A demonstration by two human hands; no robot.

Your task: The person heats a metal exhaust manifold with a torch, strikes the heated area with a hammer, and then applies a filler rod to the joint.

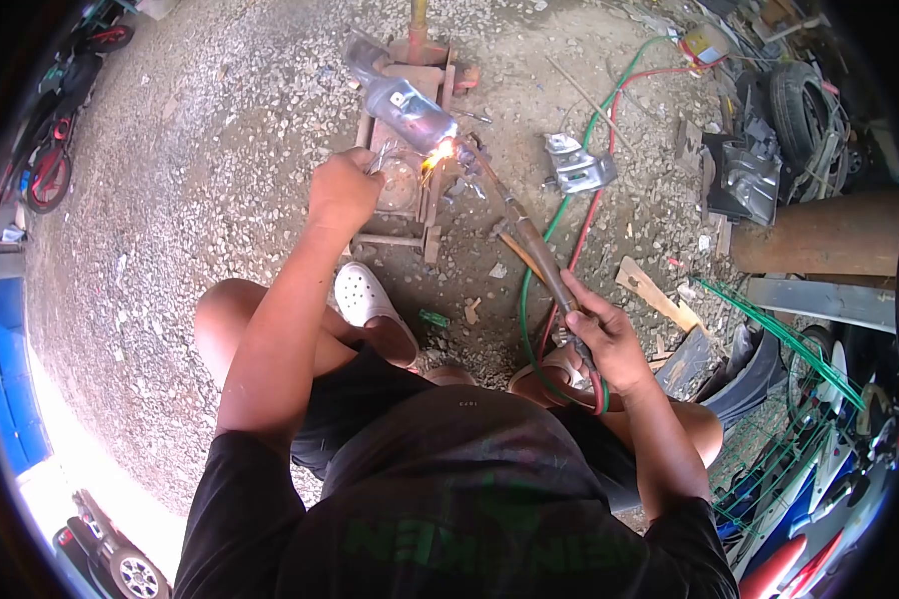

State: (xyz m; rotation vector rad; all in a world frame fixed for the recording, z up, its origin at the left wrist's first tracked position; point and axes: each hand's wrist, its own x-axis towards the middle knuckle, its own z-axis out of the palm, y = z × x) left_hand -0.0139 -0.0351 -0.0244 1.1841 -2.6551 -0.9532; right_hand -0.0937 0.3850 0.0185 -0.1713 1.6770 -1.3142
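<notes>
My right hand (606, 337) is closed around the handle of a long torch (529, 238), which slants up and left. At its tip a bright flame with orange sparks (439, 155) meets the lower end of a silver metal canister (406, 110). The canister lies tilted on a rusty metal stand (399, 182). My left hand (347, 187) is closed just left of the flame, on something thin that I cannot make out.
Green and red hoses (587, 215) run from the torch across the gravel. A bent metal shield (578, 165) and a wooden-handled hammer (517, 250) lie right of the stand. Farther right are a tyre (801, 112), a rusty cylinder (827, 236) and green wire racks (784, 469).
</notes>
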